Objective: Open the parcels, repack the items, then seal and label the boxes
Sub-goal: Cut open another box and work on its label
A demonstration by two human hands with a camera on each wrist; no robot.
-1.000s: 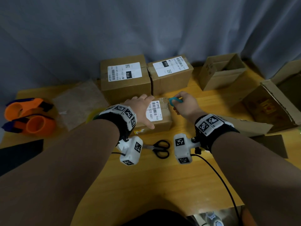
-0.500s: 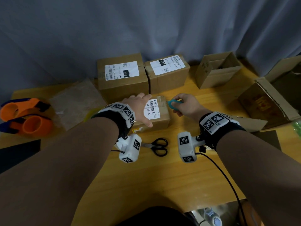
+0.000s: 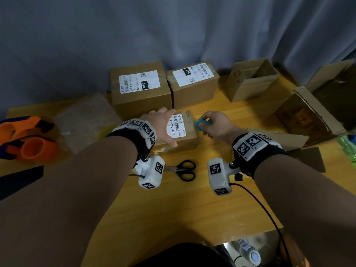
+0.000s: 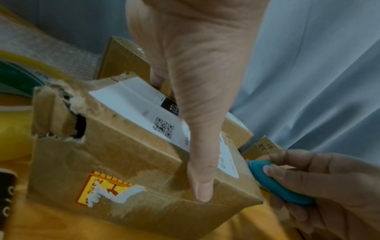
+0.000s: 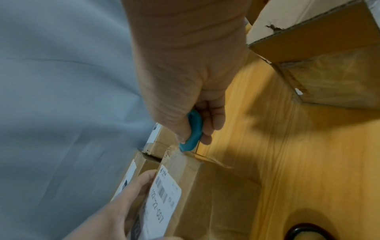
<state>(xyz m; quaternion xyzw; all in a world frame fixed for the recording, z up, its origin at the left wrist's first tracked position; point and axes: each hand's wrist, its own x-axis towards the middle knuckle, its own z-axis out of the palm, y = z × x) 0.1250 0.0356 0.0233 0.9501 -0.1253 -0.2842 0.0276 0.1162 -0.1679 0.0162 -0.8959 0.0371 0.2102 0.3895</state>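
Observation:
A small brown parcel [image 3: 185, 136] with a white label lies mid-table; one corner [image 4: 61, 116] is torn open. My left hand [image 3: 161, 124] presses flat on its top, thumb [image 4: 201, 186] straight and reaching the near edge. My right hand [image 3: 217, 127] pinches a teal cutter [image 3: 203, 123] at the parcel's right side. In the right wrist view the cutter [image 5: 194, 129] has its tip on the taped far corner of the parcel [image 5: 205, 194]. The blade itself is hidden.
Two sealed labelled boxes [image 3: 140, 89] [image 3: 192, 81] stand just behind the parcel. An open box [image 3: 250, 83] and a large open carton [image 3: 308, 116] are at the right. Black scissors [image 3: 183, 169] lie near me, orange tape dispensers [image 3: 28, 139] and bubble wrap [image 3: 84, 116] at the left.
The right hand with the cutter has shifted a little nearer along the parcel's right edge. The left hand stays on top of the parcel.

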